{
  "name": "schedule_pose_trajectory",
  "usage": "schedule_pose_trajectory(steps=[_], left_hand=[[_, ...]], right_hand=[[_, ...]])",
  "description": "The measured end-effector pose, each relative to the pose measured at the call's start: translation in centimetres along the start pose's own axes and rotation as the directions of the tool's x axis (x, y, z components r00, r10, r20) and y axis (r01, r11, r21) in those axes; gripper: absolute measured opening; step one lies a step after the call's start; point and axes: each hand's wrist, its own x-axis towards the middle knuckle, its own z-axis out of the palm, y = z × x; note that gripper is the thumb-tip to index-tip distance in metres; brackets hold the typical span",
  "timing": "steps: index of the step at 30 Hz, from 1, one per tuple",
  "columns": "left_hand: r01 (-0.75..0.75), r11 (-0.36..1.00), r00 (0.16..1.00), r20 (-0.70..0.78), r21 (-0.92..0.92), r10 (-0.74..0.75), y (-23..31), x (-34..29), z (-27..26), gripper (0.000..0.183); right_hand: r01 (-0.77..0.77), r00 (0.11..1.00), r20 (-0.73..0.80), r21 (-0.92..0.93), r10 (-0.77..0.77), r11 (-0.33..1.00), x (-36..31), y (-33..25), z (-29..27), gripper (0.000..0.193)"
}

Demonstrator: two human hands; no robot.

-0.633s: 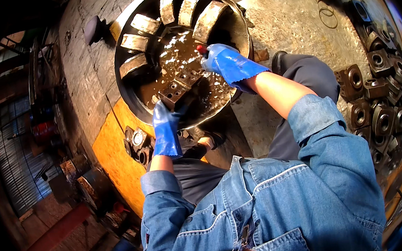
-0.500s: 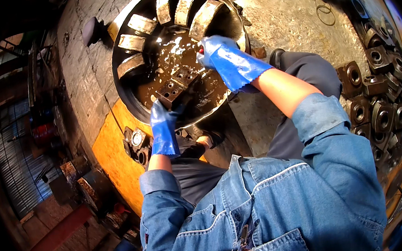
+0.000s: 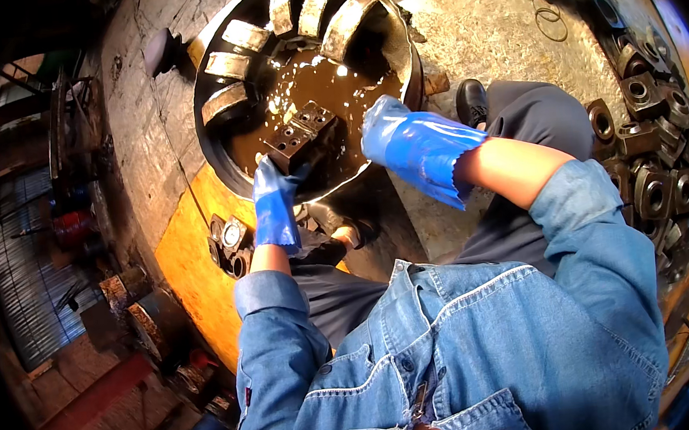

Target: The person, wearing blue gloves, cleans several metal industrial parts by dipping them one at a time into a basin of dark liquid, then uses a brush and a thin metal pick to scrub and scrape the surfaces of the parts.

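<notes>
Holed metal block [image 3: 287,140], upper center of frame, in the round basin [image 3: 406,54]. Your left hand [image 3: 274,192] has its fingers clamped on the near end; your right hand [image 3: 386,125] is near the rim, can't tell if its fingers hold anything. Step: likely steadying the block. Next move calls for a firm left grip, probably slick. Beyond: curved metal pieces [image 3: 281,9], stained floor [image 3: 493,38], machine parts [image 3: 652,192] at right, dim workshop left.

Bright warm light, deep shadows, black curved edges
</notes>
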Motion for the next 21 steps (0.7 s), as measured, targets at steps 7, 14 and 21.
schedule_pose_trajectory(steps=[7,14,21], left_hand=[[-0.01,0.996,0.998,-0.06,0.091,0.016,-2.4,1.4,2.5,0.079],[-0.027,0.999,0.999,-0.038,-0.022,0.026,-4.3,-0.3,2.1,0.09],[0.012,0.998,1.0,-0.009,0.067,-0.011,-4.5,0.5,2.4,0.092]], right_hand=[[-0.181,0.932,0.341,0.149,0.122,0.972,5.2,0.1,1.8,0.033],[-0.403,0.827,-0.054,0.637,0.56,0.656,-2.5,5.0,-4.7,0.017],[0.2,0.676,0.164,0.897,0.718,-0.394,0.8,7.2,-0.6,0.021]])
